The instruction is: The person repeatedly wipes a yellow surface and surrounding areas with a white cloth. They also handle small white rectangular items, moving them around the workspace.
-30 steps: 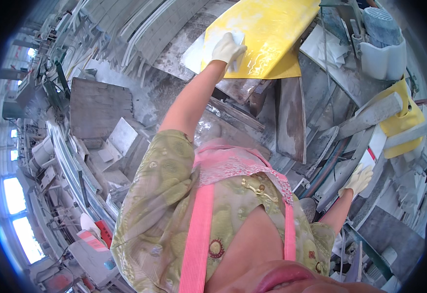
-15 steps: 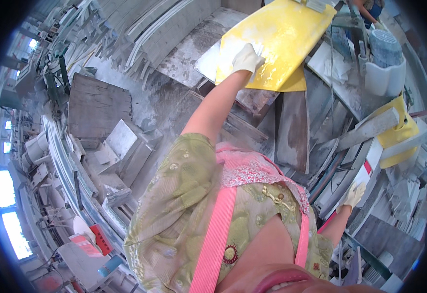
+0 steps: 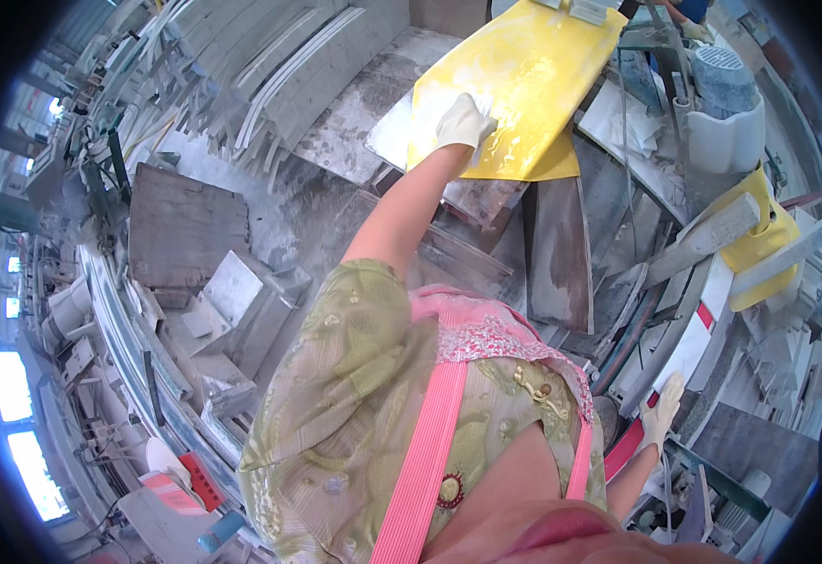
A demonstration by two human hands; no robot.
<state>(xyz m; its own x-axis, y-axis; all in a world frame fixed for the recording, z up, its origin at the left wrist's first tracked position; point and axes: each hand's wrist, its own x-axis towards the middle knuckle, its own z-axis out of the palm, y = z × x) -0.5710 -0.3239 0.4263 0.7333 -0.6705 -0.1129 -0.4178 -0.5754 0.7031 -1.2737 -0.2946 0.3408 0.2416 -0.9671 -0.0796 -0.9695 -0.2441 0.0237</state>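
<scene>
At nine o'clock a dusty grey slab (image 3: 188, 226) lies flat, with pale stone blocks (image 3: 242, 301) just beside it toward seven; at seven o'clock, low down, a red box (image 3: 202, 481) sits near a white dish (image 3: 162, 458), and I cannot tell what either holds. The left hand (image 3: 463, 125), gloved white, reaches up to twelve o'clock and lies palm-down on the yellow panel (image 3: 533, 85), fingers spread and flat on its face, pressing and not gripping; the panel rests tilted over grey slabs, its lower edge toward the person, a wet sheen on its surface. By the look of it the panel is stiff, broad and smooth, likely slippery where wet and awkward for one hand; a hold at the two long edges would serve better than the flat face. At two o'clock a white tub (image 3: 726, 132) carries a blue-grey motor (image 3: 719, 70); nothing else shows inside it. At three o'clock a yellow guard (image 3: 761, 254) sits against a grey bar (image 3: 703, 249). At four o'clock the right hand (image 3: 660, 414), also gloved, hangs low beside a white strip with a red band (image 3: 688, 348); its fingers point upward, touching the strip, and whether they clasp it I cannot tell.
</scene>
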